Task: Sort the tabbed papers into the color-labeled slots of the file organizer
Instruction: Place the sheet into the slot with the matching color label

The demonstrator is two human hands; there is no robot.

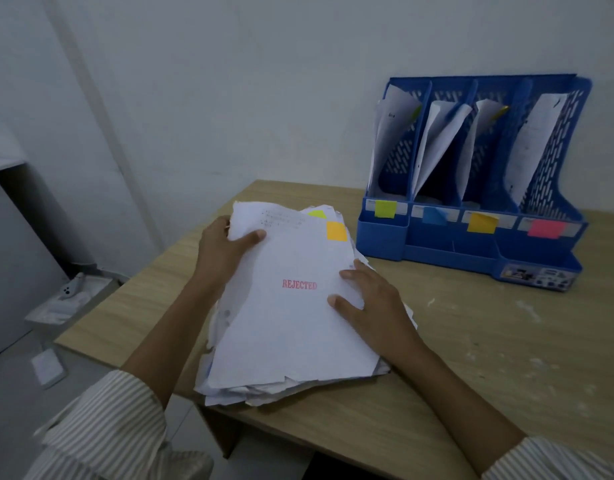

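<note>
While both hands steady it, the paper stack (291, 306) lies at the near-left corner of the wooden desk (471, 358).

Left hand (226, 252) grips the stack's far-left edge — thumb on top, fingers hidden beneath. Right hand (371, 299) rests flat on the right side w/ fingers straight, fingertips partly under a sheet edge. Top sheet reads "REJECTED" in red; its upper text is too blurred to read. An orange tab (337, 231) sits on its far-right corner, a yellow-green tab (316, 213) peeking behind. Further back-right, the blue file organizer (471, 244) holds papers in all four slots — labels green, blue, orange, pink from left to right.
</note>
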